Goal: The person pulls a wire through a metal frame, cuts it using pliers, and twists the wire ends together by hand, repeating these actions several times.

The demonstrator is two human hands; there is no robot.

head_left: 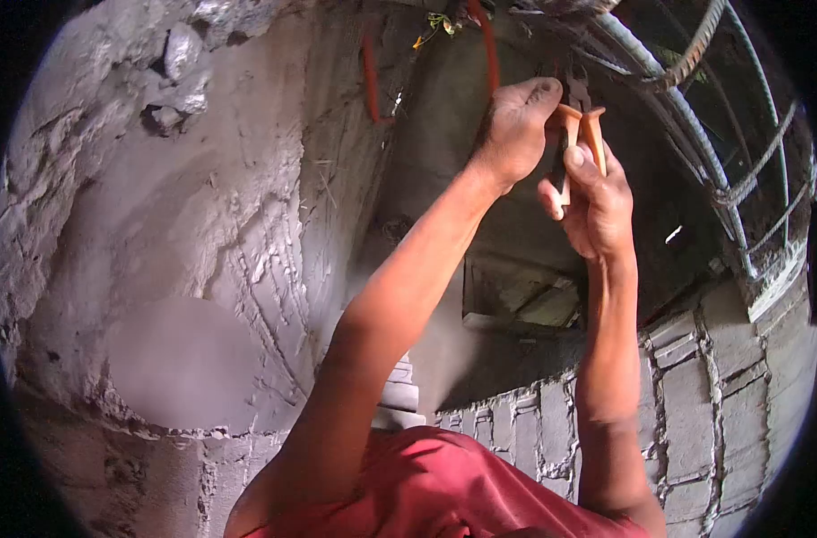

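Observation:
In the head view, my right hand (603, 211) is wrapped round the orange handles of a pair of pliers (594, 134). The dark jaws of the tool point upward, away from me. Close to those jaws is my left hand (514, 134), closed, with its thumb raised beside the pliers' head. Whatever its fingers pinch is hidden; a thin wire may be there, but I cannot make it out. An orange conduit (487, 45) comes down from the top and passes behind my left hand.
A second orange conduit (370, 79) runs along the rough plastered wall (202, 188) on the left. Ribbed steel bars (695, 143) jut across the upper right. Below stands a brick wall (695, 403). A framed rectangular piece (525, 291) lies in the shadowed area beneath my hands.

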